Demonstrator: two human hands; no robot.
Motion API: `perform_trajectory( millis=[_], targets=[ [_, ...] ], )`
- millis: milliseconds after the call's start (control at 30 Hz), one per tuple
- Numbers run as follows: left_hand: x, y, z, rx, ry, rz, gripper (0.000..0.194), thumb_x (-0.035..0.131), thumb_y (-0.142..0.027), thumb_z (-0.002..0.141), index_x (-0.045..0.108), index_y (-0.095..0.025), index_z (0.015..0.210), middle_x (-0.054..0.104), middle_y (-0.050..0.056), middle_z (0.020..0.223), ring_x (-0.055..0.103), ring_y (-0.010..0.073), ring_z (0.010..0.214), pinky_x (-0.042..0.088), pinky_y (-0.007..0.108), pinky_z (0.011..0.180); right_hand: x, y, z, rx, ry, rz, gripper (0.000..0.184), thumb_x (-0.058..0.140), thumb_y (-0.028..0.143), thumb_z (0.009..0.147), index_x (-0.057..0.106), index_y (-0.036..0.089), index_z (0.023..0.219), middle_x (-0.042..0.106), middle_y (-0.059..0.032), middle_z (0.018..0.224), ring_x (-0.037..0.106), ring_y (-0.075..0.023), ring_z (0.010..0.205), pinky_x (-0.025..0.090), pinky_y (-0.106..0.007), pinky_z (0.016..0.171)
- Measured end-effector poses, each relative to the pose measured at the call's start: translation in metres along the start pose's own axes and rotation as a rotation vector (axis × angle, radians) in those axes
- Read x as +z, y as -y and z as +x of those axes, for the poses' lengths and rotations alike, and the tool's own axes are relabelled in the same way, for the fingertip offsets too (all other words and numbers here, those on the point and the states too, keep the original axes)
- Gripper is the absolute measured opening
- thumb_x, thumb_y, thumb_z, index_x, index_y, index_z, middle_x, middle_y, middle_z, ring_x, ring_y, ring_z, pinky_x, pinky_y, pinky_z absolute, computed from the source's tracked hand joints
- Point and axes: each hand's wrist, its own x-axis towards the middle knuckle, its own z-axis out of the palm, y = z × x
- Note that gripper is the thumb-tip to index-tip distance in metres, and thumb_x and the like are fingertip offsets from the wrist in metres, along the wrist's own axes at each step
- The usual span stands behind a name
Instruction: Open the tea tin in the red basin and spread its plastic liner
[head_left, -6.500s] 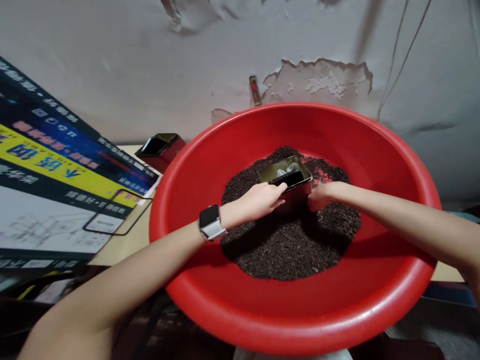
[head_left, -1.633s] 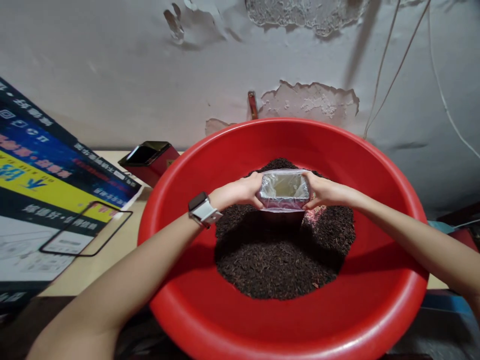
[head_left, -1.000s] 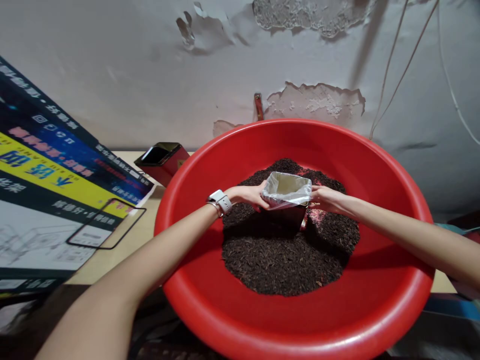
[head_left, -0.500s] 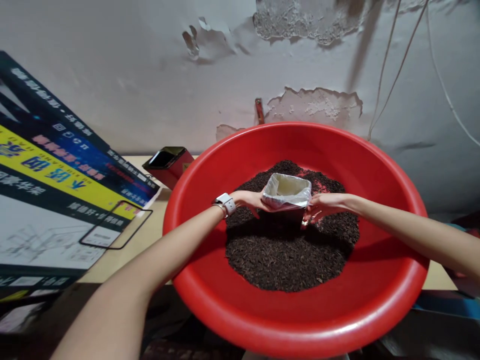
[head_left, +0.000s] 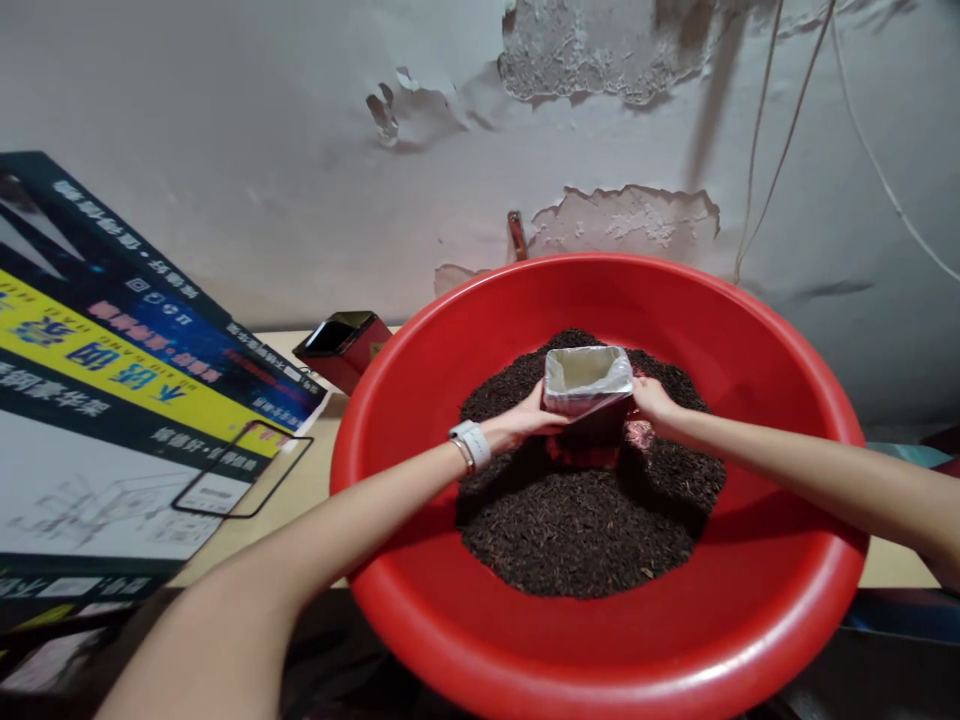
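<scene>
Peeling wall behind a red basin point(head_left: 600, 660) of dark loose tea point(head_left: 585, 520): left hand point(head_left: 525, 425) and right hand point(head_left: 654, 400) have fingers closed on the bag-lined tin point(head_left: 587, 385), seemingly fitting its liner; filling would need it steadied.

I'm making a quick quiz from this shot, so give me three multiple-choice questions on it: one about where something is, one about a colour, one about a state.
1. Where does the lined tin stand?
A. on the dark loose leaves in the basin
B. on the printed carton
C. on the floor

2. What colour is the basin?
A. blue
B. red
C. white

3. What is the state of the lined tin?
A. lidded
B. lying on its side
C. open on top, with a plastic liner folded over its rim

Answers: 1 A, the leaves surround its base; 2 B, its rim and wall are red; 3 C, the left hand and right hand hold its sides and the mouth shows uncovered.
</scene>
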Motion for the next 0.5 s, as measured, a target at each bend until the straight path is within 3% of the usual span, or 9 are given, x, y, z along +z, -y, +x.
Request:
perform_trajectory(
  millis=[100,233,333,500],
  targets=[
    [0.025,0.007,0.001,0.095,-0.228,-0.013,0.107,0.075,-0.024,0.059,0.005,-0.023,0.139,0.037,0.014,0.137,0.041,0.0252,0.122,0.035,0.041,0.102,-0.024,0.025,0.009,0.098,0.116,0.006,0.026,0.044,0.039,0.08,0.05,0.016,0.071,0.054,-0.0036,0.06,0.051,-0.0125,0.055,0.051,-0.033,0.06],
    [0.032,0.011,0.002,0.102,-0.304,-0.032,0.112,0.078,-0.021,0.054,0.005,-0.021,0.139,0.041,0.014,0.134,0.041,0.0247,0.121,0.03,0.042,0.105,-0.037,0.041,0.006,0.154,0.275,-0.053,0.014,0.046,0.025,0.076,0.054,0.014,0.07,0.058,-0.0058,0.063,0.055,-0.0136,0.057,0.053,-0.034,0.061],
    [0.03,0.01,0.002,0.053,-0.306,-0.052,0.11,0.078,-0.02,0.054,0.007,-0.022,0.139,0.042,0.013,0.134,0.042,0.0249,0.121,0.031,0.042,0.104,-0.028,0.031,0.003,0.099,0.183,-0.104,0.009,0.049,0.017,0.073,0.056,0.012,0.07,0.061,-0.0073,0.066,0.056,-0.0126,0.058,0.053,-0.028,0.06],
    [0.03,0.014,0.0,0.05,-0.302,-0.024,0.11,0.078,-0.013,0.051,0.013,-0.022,0.139,0.043,0.011,0.133,0.042,0.025,0.12,0.029,0.04,0.105,-0.011,0.002,0.006,0.142,0.097,-0.159,0.009,0.051,0.021,0.075,0.054,0.013,0.072,0.06,-0.0051,0.061,0.056,-0.0121,0.054,0.053,-0.028,0.059]
  ],
)
